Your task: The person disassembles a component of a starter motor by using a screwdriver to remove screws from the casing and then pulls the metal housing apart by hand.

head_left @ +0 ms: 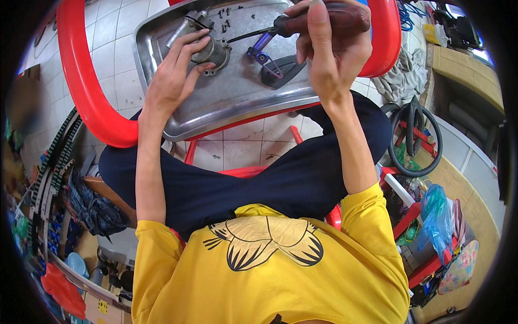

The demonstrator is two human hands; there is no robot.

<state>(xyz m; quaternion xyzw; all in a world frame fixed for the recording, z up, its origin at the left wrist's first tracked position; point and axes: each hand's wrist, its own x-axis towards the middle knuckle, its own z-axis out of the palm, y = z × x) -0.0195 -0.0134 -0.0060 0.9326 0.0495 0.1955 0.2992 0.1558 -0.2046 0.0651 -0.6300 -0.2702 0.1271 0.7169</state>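
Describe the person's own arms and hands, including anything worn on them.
The left hand and right hand are ungloved, with no watch or bracelet showing. The left sleeve and right sleeve are short, plain yellow and loose.

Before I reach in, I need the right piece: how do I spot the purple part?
Find the metal tray in front of the person. In it, right of the grey metal housing under the left hand, look just below the screwdriver. The purple part lies there, its looped end overlapping a black piece, the only purple thing in the tray.
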